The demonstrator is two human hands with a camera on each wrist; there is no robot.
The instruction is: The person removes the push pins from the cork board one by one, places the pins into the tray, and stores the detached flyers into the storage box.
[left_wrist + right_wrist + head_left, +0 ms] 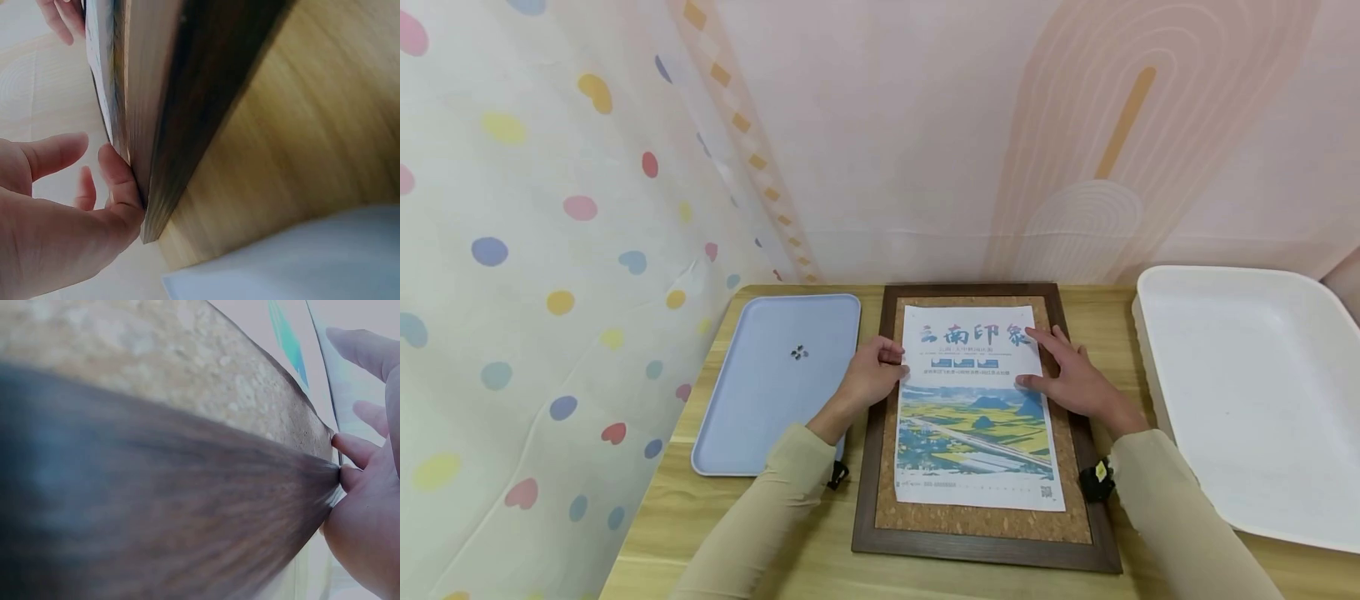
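Both hands lie forward, left (pixel 871 377) loosely curled, right (pixel 1070 377) flat.

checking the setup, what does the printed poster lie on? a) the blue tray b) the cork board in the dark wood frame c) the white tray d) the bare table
b: the poster lies flat on the cork board inside its dark frame, with the left hand and right hand touching its two side edges.

— What lies on the wooden table?
— A printed poster (pixel 976 408), flat on a dark-framed cork board (pixel 985 525): red Chinese characters above, yellow fields and blue hills below.
— And its position?
— Upright to the viewer, slightly skewed, its top edge near the frame's far rail, cork showing all around.
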